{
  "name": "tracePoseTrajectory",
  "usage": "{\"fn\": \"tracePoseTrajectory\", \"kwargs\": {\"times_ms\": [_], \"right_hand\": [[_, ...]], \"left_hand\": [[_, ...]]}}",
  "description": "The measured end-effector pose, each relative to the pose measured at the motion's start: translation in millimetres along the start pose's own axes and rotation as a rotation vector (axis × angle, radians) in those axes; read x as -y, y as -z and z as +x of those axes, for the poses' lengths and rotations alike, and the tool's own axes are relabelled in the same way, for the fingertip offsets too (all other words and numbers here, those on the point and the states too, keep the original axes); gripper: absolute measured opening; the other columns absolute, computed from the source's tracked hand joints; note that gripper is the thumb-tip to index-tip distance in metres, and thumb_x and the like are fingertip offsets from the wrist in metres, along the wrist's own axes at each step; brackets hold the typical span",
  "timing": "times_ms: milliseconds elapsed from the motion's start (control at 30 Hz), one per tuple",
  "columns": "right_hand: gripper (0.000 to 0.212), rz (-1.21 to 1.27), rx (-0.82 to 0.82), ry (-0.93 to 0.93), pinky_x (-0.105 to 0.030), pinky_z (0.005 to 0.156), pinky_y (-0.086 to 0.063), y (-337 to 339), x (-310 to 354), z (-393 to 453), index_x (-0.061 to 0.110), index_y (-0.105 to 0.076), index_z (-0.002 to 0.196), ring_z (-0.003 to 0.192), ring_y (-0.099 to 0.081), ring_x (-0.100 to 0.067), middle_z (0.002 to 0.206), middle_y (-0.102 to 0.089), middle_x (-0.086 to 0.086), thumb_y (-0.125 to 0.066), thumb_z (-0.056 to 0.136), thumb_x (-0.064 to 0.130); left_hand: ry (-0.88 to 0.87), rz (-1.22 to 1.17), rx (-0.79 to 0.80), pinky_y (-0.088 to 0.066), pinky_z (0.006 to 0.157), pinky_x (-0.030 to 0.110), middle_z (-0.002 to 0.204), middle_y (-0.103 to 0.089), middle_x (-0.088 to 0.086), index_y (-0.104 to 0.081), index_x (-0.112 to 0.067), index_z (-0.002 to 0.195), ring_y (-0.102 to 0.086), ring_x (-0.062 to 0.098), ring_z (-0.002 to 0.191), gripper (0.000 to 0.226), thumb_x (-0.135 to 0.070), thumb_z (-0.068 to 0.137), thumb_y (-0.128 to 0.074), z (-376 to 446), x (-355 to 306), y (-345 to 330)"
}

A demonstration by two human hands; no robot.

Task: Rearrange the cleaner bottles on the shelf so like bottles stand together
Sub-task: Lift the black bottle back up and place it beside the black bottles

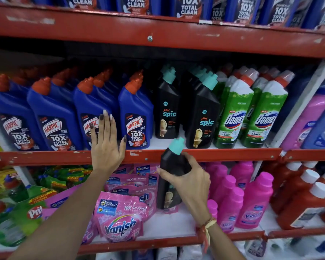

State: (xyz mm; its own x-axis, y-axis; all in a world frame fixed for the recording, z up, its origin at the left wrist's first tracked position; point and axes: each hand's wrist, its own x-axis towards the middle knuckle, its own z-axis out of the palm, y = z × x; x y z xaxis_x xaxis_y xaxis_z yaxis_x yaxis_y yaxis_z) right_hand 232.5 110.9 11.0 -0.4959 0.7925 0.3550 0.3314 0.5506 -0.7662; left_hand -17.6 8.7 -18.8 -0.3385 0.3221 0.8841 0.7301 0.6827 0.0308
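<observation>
Chipped red-painted metal shelf rail [214, 154], glossy plastic black bottle [172, 177], shiny pink pouches [120, 218]

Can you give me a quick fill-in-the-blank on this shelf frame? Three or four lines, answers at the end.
1. The right hand holds a black bottle with a ____ cap.
2. The left hand rests flat against a blue ____ bottle.
3. The green Domex bottles stand to the ____ of the black Spic bottles.

Answers: teal; Harpic; right
</observation>
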Motion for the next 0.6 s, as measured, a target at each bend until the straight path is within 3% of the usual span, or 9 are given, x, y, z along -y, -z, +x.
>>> {"fn": "tracePoseTrajectory", "kwargs": {"times_ms": [133, 333, 600], "right_hand": [[0.079, 0.024, -0.066, 0.084, -0.026, 0.085, -0.048, 21.1, 32.7, 16.2, 0.035, -0.062, 0.122, 0.103, -0.066, -0.015, 0.107, -0.072, 0.012, -0.079, 0.053, 0.070], [0.082, 0.059, -0.147, 0.126, -0.031, 0.090, -0.049, 34.9, 72.7, 49.3, 0.039, -0.060, 0.122, 0.107, -0.064, -0.017, 0.108, -0.072, 0.011, -0.073, 0.052, 0.079], [0.088, 0.114, -0.177, 0.070, -0.031, 0.080, -0.050, 29.6, 100.6, 87.2, 0.031, -0.060, 0.129, 0.108, -0.064, -0.023, 0.106, -0.073, -0.003, -0.074, 0.055, 0.076]], "left_hand": [[-0.004, -0.008, 0.004, -0.004, 0.125, 0.051, 0.167, -0.002, 0.016, -0.011, 0.001, 0.158, 0.000, 0.027, 0.155, 0.071, -0.045, 0.105, -0.025, -0.3, 0.1, -0.3], [-0.010, 0.012, 0.012, -0.002, 0.125, 0.049, 0.167, 0.000, 0.016, -0.009, 0.000, 0.158, -0.003, 0.028, 0.155, 0.072, -0.043, 0.104, -0.028, -1.0, 0.1, -0.7], [-0.002, 0.017, 0.036, -0.009, 0.124, 0.052, 0.167, -0.005, 0.017, -0.013, 0.001, 0.157, -0.006, 0.028, 0.155, 0.071, -0.046, 0.106, -0.020, -1.2, 0.1, 1.7]]}}
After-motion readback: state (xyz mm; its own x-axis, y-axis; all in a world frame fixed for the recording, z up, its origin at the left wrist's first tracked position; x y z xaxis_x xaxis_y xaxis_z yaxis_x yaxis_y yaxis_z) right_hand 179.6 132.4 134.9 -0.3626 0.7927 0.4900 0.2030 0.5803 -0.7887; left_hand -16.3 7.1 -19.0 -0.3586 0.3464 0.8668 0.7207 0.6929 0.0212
